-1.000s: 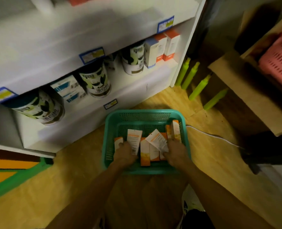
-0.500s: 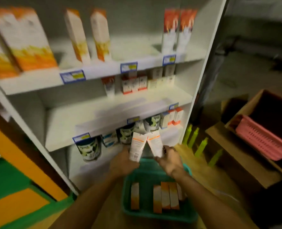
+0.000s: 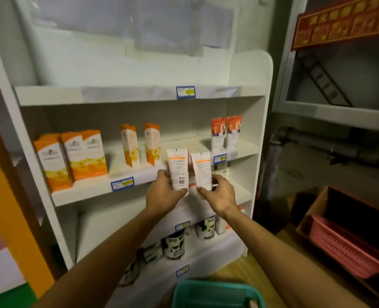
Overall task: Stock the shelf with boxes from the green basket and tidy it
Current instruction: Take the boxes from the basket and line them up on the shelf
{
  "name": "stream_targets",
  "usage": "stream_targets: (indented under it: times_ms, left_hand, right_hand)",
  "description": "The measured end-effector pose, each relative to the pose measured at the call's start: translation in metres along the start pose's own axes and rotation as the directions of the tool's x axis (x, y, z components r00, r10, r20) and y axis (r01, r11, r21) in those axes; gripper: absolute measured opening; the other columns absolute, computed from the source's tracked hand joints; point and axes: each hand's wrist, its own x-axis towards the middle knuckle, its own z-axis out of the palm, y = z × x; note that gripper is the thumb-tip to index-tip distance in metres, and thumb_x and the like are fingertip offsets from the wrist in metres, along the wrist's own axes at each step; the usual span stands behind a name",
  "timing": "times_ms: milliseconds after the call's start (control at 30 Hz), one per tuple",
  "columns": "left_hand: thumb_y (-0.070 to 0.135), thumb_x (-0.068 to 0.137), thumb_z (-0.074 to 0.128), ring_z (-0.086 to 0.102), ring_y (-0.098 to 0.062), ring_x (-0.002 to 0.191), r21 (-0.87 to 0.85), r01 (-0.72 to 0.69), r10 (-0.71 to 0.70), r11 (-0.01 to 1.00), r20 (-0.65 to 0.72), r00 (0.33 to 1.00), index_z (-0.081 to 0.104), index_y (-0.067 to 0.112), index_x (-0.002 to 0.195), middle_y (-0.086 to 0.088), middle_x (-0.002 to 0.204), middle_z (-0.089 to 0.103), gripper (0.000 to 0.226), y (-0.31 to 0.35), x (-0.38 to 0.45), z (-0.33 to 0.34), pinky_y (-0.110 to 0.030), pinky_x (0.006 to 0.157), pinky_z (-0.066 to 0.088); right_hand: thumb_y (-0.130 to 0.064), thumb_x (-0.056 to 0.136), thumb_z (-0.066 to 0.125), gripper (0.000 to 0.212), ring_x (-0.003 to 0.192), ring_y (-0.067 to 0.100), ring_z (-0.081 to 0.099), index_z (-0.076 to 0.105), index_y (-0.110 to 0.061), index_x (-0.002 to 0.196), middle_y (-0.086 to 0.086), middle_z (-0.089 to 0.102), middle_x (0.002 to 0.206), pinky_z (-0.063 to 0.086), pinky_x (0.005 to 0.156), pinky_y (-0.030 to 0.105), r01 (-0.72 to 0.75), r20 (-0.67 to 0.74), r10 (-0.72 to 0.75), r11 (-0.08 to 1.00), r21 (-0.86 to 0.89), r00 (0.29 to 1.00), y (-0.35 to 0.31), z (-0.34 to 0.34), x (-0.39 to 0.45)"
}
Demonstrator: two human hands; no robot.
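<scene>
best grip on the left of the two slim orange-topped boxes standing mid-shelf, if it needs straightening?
Take the slim box by its two narrow side faces, around mid-height, coming straight in from the open front of the shelf. It stands upright with a gap to its twin on the right and clear space to the wide orange boxes on the left, so fingers should fit either side. A top grip looks likelier to tip it.

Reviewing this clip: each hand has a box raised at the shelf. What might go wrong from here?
1. The left hand and right hand each grip a white-and-orange box, left box and right box, low down, so either might tip on release.
2. The slim orange boxes stand close beside the open gap; a nudge may topple them.
3. The right box leans toward the left box, so they may collide.
</scene>
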Motion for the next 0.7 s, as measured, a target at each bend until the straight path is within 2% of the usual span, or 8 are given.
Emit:
stream_targets:
  times_ms: [133, 200, 300, 400, 533, 633, 700]
  left_hand:
    - [0.031, 0.075, 0.082, 0.069, -0.025, 0.106, 0.025, -0.082, 0.082, 0.996, -0.013, 0.997, 0.043, 0.024, 0.123, -0.002, 0.125, 0.068, 0.062, 0.026, 0.045, -0.004, -0.04, 0.085, 0.06]
    - [0.027, 0.075, 0.083, 0.068, -0.026, 0.109, 0.016, -0.096, 0.096, 0.995, -0.008, 0.995, 0.042, 0.025, 0.123, -0.002, 0.129, 0.066, 0.063, 0.031, 0.067, -0.002, -0.044, 0.084, 0.061]
    - [0.027, 0.073, 0.086, 0.069, -0.024, 0.107, 0.044, -0.106, 0.107, 0.993, -0.008, 0.994, 0.043, 0.025, 0.127, -0.002, 0.128, 0.066, 0.069, 0.034, 0.1, 0.004, -0.043, 0.083, 0.061]
    - [0.03, 0.074, 0.085, 0.069, -0.026, 0.105, 0.118, -0.101, 0.104, 0.988, -0.017, 0.994, 0.043, 0.021, 0.133, -0.005, 0.126, 0.068, 0.073, 0.032, 0.129, 0.012, -0.04, 0.084, 0.06]
    - [0.027, 0.081, 0.081, 0.064, -0.03, 0.113, 0.172, -0.043, 0.049, 0.984, -0.031, 0.998, 0.043, 0.016, 0.134, -0.009, 0.13, 0.064, 0.066, 0.023, 0.165, 0.031, -0.037, 0.088, 0.053]
    - [0.026, 0.083, 0.08, 0.063, -0.029, 0.116, 0.189, -0.03, 0.042, 0.982, -0.056, 0.998, 0.043, 0.016, 0.133, -0.008, 0.131, 0.064, 0.064, 0.017, 0.188, 0.041, -0.035, 0.09, 0.052]
    - [0.024, 0.084, 0.078, 0.063, -0.028, 0.118, 0.176, -0.024, 0.037, 0.984, -0.073, 0.997, 0.043, 0.017, 0.134, -0.006, 0.133, 0.064, 0.062, 0.014, 0.199, 0.048, -0.035, 0.093, 0.052]
  right_hand:
    - [-0.023, 0.073, 0.083, 0.055, 0.103, 0.021, 0.067, 0.062, -0.012, 0.124, 0.003, 0.07, 0.117, 0.053, 0.089, 0.03, 0.0, -0.058, 0.001, 1.0, 0.026, 0.998, -0.027, -0.011, 0.045]
    - [-0.023, 0.074, 0.083, 0.054, 0.103, 0.023, 0.067, 0.061, -0.014, 0.123, 0.002, 0.07, 0.117, 0.053, 0.09, 0.031, -0.009, -0.074, 0.01, 1.0, 0.009, 0.997, -0.031, -0.014, 0.067]
    - [-0.023, 0.074, 0.084, 0.055, 0.103, 0.023, 0.067, 0.061, -0.016, 0.123, 0.003, 0.07, 0.119, 0.054, 0.091, 0.034, 0.002, -0.085, -0.002, 1.0, -0.003, 0.996, -0.031, -0.01, 0.095]
    - [-0.02, 0.074, 0.085, 0.056, 0.105, 0.023, 0.066, 0.06, -0.015, 0.124, 0.004, 0.069, 0.12, 0.055, 0.092, 0.035, 0.022, -0.096, -0.019, 0.999, 0.025, 0.995, -0.027, 0.002, 0.12]
    - [-0.03, 0.077, 0.082, 0.053, 0.105, 0.024, 0.066, 0.061, -0.014, 0.122, 0.005, 0.07, 0.116, 0.055, 0.092, 0.038, 0.039, -0.118, -0.032, 0.997, 0.061, 0.993, -0.021, 0.021, 0.154]
    - [-0.032, 0.079, 0.081, 0.064, 0.116, 0.027, 0.061, 0.053, -0.013, 0.134, 0.007, 0.064, 0.128, 0.05, 0.098, 0.037, 0.051, -0.152, -0.035, 0.993, 0.102, 0.988, -0.023, 0.032, 0.172]
    - [-0.027, 0.084, 0.077, 0.061, 0.12, 0.026, 0.059, 0.051, -0.013, 0.137, 0.006, 0.062, 0.133, 0.047, 0.098, 0.034, 0.058, -0.163, -0.03, 0.984, 0.168, 0.986, -0.024, 0.041, 0.18]
